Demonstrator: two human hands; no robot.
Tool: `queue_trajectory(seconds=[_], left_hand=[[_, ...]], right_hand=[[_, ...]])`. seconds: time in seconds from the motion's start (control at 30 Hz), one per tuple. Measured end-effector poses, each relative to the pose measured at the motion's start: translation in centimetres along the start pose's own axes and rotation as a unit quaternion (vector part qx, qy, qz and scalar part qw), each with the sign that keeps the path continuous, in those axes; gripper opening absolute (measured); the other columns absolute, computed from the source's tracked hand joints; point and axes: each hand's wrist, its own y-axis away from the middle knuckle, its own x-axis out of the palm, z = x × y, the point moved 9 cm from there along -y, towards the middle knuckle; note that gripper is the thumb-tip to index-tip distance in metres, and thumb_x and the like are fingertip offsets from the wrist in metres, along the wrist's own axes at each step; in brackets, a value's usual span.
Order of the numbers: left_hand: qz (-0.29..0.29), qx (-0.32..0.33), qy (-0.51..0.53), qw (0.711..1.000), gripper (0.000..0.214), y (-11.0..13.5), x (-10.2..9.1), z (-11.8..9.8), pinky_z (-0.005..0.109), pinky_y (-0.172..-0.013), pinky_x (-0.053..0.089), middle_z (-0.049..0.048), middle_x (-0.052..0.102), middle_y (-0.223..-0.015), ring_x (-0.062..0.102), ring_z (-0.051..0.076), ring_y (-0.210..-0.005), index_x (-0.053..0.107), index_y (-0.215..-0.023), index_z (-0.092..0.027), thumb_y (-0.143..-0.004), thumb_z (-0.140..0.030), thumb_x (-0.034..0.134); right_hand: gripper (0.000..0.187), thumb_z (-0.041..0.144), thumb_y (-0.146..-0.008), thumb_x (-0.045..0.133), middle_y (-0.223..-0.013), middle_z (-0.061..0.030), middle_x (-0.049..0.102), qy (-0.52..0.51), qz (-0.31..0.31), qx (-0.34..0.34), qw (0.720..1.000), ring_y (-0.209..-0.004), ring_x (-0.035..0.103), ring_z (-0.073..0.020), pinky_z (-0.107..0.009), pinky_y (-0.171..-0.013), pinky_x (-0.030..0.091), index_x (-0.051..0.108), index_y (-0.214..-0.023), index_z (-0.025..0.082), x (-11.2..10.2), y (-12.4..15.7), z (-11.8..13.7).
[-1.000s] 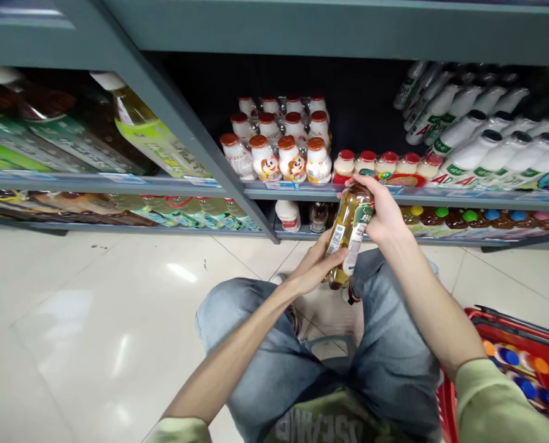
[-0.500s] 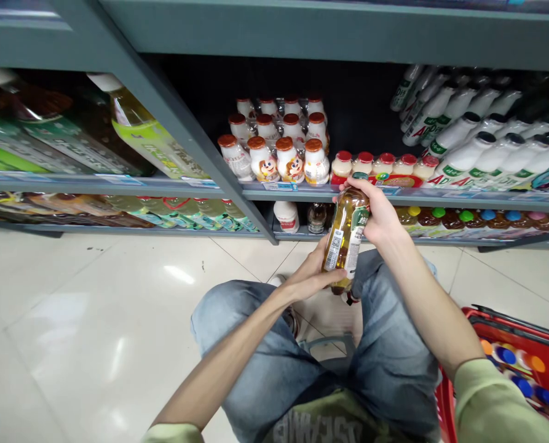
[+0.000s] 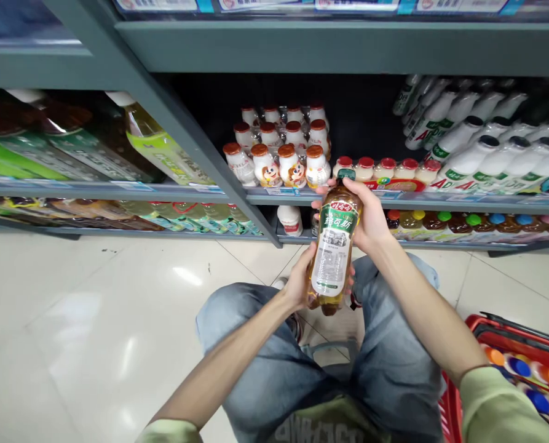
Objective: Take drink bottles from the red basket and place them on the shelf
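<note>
Both hands hold one bottle of amber drink (image 3: 333, 249) with a green and white label, upright above my knees in front of the shelves. My right hand (image 3: 367, 212) is closed round its neck and upper part. My left hand (image 3: 299, 280) is closed round its lower part, near the base. The label now faces me.
Grey store shelving (image 3: 256, 195) carries small white bottles with orange caps (image 3: 278, 161), red-capped bottles (image 3: 385, 167), white AD bottles (image 3: 481, 154) and large tea bottles (image 3: 158, 147). A red basket (image 3: 518, 363) of coloured-cap bottles sits at right. Glossy tiled floor (image 3: 94, 320) lies at left.
The bottle has been turned in my hands, so its label now faces me, and it stands more upright. The view tilted slightly upward.
</note>
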Motion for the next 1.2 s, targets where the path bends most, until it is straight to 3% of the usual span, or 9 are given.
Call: queue_trajectory(seconds=[0.17,0.37,0.77,1.07,1.2], left_hand=[[0.038,-0.026,0.033,0.998,0.074,0.1,1.0,0.1,0.037,-0.064,0.058,0.0174,0.074,-0.092,0.072,0.029,-0.074,0.067,-0.116,-0.007,-0.087,-0.073,0.053],[0.018,-0.043,0.06,0.997,0.073,-0.2,0.2,0.2,0.037,-0.062,0.058,0.0168,0.073,-0.089,0.071,0.027,-0.071,0.064,-0.122,-0.006,-0.095,-0.069,0.039],[0.008,-0.049,0.026,0.998,0.078,-0.6,-0.3,0.7,0.039,-0.066,0.058,0.0168,0.073,-0.093,0.072,0.028,-0.077,0.063,-0.125,-0.007,-0.092,-0.074,0.041],[0.015,-0.059,0.007,0.998,0.084,-0.7,0.1,0.9,0.038,-0.069,0.057,0.0177,0.073,-0.096,0.071,0.029,-0.082,0.065,-0.123,-0.007,-0.09,-0.08,0.038],[0.005,-0.076,0.015,0.997,0.086,-0.7,-0.1,1.4,0.037,-0.067,0.056,0.0194,0.074,-0.094,0.071,0.028,-0.079,0.069,-0.111,-0.006,-0.09,-0.082,0.036]], right_hand=[[0.029,0.046,-0.075,0.075,-0.086,-0.0017,0.072,0.005,-0.009,0.004,1.0,-0.09,0.073,-0.0246,-0.036,-0.072,0.061,0.063,-0.086,0.023,-0.2,0.0,-0.3],[0.025,0.042,-0.075,0.074,-0.084,-0.0019,0.072,0.015,-0.065,0.019,0.998,-0.088,0.072,-0.0225,-0.035,-0.075,0.06,0.061,-0.083,0.022,-1.7,-0.3,-0.9],[0.021,0.039,-0.072,0.072,-0.083,-0.0023,0.073,-0.005,-0.087,0.034,0.996,-0.082,0.071,-0.0215,-0.034,-0.07,0.059,0.06,-0.08,0.022,-2.4,-0.1,-1.0],[0.022,0.038,-0.07,0.072,-0.08,-0.002,0.071,-0.019,-0.093,0.034,0.995,-0.08,0.071,-0.0214,-0.035,-0.071,0.06,0.06,-0.079,0.022,-2.6,-0.2,-0.9],[0.021,0.037,-0.07,0.071,-0.08,-0.0024,0.071,-0.021,-0.093,0.034,0.995,-0.08,0.071,-0.0209,-0.035,-0.072,0.06,0.06,-0.08,0.022,-2.6,-0.2,-0.8]])
